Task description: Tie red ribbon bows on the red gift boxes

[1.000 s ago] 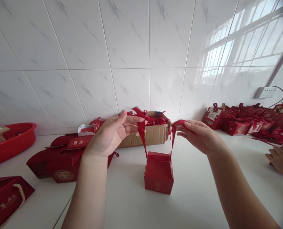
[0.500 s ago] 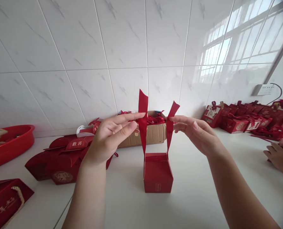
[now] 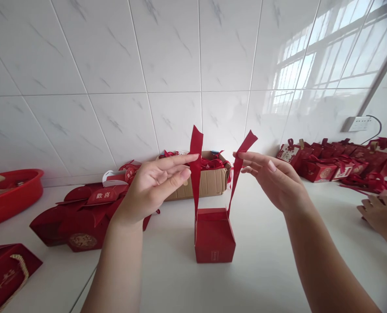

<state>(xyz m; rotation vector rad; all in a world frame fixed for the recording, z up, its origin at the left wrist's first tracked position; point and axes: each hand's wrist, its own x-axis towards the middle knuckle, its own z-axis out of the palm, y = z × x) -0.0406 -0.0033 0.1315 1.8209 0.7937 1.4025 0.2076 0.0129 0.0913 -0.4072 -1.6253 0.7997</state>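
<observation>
A small red gift box (image 3: 215,243) stands upright on the white table. From its left and right sides rise two ends of a red ribbon (image 3: 196,174), pulled up nearly straight. My left hand (image 3: 159,184) has the left end between its outstretched fingers, with the index finger across the front and the thumb apart. My right hand (image 3: 275,180) likewise has the right ribbon end (image 3: 236,174) at its fingertips, and this end leans to the right. Both ribbon tips stick up above my fingers. The lower fingers are partly hidden.
Behind the box stands a cardboard carton (image 3: 200,184) of red ribbons. Red gift boxes (image 3: 85,226) sit at left, beside a red basin (image 3: 17,195) and a bag with a rope handle (image 3: 7,274). More boxes (image 3: 317,167) line the right; another person's hand (image 3: 381,215) is there.
My right hand has tipped its ribbon end further outward to the right. My left hand and the box have hardly moved; the view has shifted slightly.
</observation>
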